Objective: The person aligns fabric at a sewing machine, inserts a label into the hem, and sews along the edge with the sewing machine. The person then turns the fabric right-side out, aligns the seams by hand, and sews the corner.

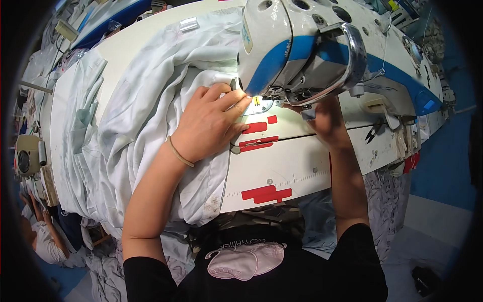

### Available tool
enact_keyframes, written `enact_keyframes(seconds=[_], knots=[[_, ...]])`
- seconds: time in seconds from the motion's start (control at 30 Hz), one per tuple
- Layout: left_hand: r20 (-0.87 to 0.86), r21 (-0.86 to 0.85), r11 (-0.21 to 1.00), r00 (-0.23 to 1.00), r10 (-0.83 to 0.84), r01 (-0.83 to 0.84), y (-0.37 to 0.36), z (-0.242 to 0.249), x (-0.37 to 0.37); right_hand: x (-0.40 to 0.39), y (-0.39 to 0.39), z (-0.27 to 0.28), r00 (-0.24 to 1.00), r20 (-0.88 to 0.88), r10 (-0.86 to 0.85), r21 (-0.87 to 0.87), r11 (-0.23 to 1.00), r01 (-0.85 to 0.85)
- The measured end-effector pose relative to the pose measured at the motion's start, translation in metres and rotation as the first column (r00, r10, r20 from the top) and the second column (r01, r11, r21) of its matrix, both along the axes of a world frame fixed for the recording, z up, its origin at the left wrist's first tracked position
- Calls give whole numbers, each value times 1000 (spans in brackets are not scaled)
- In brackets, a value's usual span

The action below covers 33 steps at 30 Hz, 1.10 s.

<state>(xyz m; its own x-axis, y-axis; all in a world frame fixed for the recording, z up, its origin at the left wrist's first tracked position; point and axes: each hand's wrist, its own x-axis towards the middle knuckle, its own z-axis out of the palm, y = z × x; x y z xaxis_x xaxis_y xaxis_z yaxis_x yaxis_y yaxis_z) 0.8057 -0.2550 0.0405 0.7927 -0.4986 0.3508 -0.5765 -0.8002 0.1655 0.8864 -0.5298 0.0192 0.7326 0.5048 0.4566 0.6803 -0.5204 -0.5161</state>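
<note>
My left hand, with a thin band at the wrist, is closed on the edge of a white cloth beside the lit needle area of a sewing machine. Its fingers are bent and its fingertips almost reach the needle plate. The cloth lies in loose folds to the left and hangs over the table's front edge. My right hand is under the machine head, right of the needle. The machine hides its fingers, so whatever it touches cannot be seen.
Red tape and a printed ruler scale mark the white sewing table. Dark thread snips lie at the right. A small metal piece rests on the cloth at the back. Another person sits at the far left.
</note>
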Motion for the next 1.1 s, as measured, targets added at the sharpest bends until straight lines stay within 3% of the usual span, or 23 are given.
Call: enact_keyframes(seconds=[0.13,0.2,0.33,0.43,0.5,0.53,0.57,0.63,0.67,0.77,0.83,0.9,0.97,1.03,1.07,1.1], knots=[[6,-4,1000,1000,0,0,0,-2,0,2,-7,-18,997,-74,-35,77,996,41],[12,-10,1000,1000,-2,2,1,-2,0,0,-8,-17,958,-281,-53,140,986,95],[24,-19,1000,1000,-11,12,1,-4,0,0,-7,-5,995,-94,-39,106,993,49],[35,-14,1000,999,26,-26,4,-6,1,-2,-8,-1,999,47,-23,-12,1000,24],[76,-66,998,997,3,2,8,-16,2,-13,-4,2,996,52,-74,67,995,71],[53,-92,996,999,3,2,12,-16,0,-25,5,2,994,-36,-105,169,979,110],[69,-96,995,997,16,-9,17,-19,-1,-40,10,6,995,-20,-93,167,981,95],[42,-237,971,998,44,-33,31,-23,-3,-71,21,22,975,-221,26,234,972,27],[57,-290,957,998,26,-8,41,-24,-6,-81,27,27,975,-218,34,235,972,18],[67,-317,942,988,140,-112,71,-20,-37,-107,46,36,953,-194,232,82,972,-220],[113,-329,924,963,245,-196,95,-19,-64,-116,68,39,953,-144,265,40,964,-262],[81,-224,936,952,296,-272,125,-26,-93,-117,100,36,952,-139,271,80,962,-262],[111,-212,946,956,272,-245,126,5,-121,-115,138,39,969,98,225,92,968,-234],[126,-199,955,961,246,-219,127,37,-145,-109,172,27,958,107,264,58,961,-272],[-1,-548,808,966,259,-218,127,48,-155,-105,184,22,946,121,299,11,953,-303],[-122,-814,532,965,233,-231,129,59,-167,-102,191,22,944,106,313,20,948,-317]])
